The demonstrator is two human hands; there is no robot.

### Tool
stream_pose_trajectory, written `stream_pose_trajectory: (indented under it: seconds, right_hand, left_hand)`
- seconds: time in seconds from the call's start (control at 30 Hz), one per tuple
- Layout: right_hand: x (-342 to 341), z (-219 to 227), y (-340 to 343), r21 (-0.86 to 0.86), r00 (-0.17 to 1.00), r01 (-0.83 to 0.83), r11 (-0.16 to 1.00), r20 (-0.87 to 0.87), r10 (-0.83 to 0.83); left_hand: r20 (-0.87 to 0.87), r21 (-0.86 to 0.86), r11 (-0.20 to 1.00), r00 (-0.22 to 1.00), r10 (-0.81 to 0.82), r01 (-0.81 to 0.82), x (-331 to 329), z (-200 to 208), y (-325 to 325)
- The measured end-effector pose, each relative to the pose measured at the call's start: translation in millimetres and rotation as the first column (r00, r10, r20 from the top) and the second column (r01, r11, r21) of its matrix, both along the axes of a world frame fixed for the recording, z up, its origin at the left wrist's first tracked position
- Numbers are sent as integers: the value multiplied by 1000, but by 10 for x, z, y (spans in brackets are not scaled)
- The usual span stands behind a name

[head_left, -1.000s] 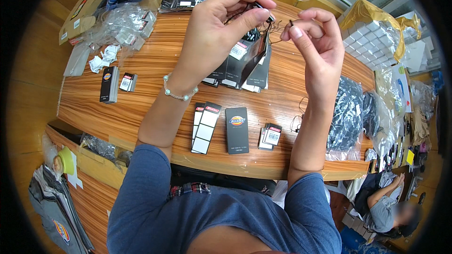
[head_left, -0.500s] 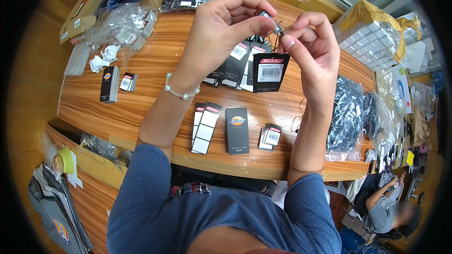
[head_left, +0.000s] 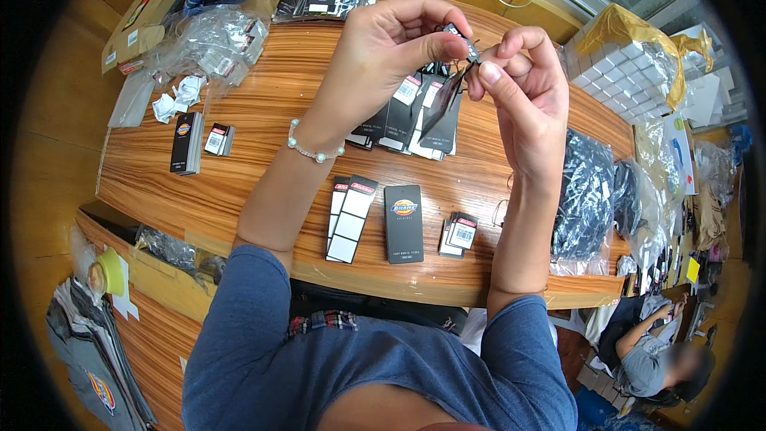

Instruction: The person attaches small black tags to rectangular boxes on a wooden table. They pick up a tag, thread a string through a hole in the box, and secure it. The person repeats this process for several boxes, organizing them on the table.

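Between the two raised hands, a black hang tag hangs by a thin cord. The left hand is closed to a pinch, thumb and forefinger gripping a small dark piece at the top of the tag. The right hand is likewise closed, fingertips meeting the left's on the cord; what exactly it pinches is too small to tell.

Risk, as judged: the grip is by fingertips only, so a slip would drop the tag onto the fanned row of tags directly beneath the hands and mix it in with them. The cord is fine and could tangle or pull loose.

Count: one tag in hand. Nearer the person than the hands lie one long black-and-white tag pair, one plain black tag and one small stack. Left of the left forearm, two items: a black tag and a smaller one. The row beneath cannot be counted reliably. One bracelet on the left wrist.
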State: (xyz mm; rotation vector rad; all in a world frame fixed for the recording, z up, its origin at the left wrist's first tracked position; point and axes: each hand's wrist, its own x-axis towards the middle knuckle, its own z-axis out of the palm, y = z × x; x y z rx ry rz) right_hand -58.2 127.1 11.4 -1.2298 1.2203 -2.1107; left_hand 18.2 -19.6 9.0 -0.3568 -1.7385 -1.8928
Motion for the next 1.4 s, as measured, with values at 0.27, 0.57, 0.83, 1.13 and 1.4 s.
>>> stream_pose_trajectory:
  seconds: [0.27,0.57,0.83,1.13,1.4]
  right_hand:
    - [12,-48,-44,-84,999,-31,996,30,34]
    - [58,-32,-27,-136,996,-77,988,-54,70]
    - [66,-37,-11,-130,997,-50,990,-65,42]
    - [95,-2,13,-109,994,-42,993,-109,31]
    - [94,-27,-4,-133,995,-99,986,-45,94]
  left_hand:
    - [-2,97,990,995,-103,103,-48,-69,-38]
    - [-106,234,937,965,-239,258,-72,-119,57]
    - [-220,218,928,942,-254,301,-75,-150,103]
    - [-152,156,947,954,-258,281,-45,-110,88]
    - [-69,178,951,967,-244,253,25,-10,53]
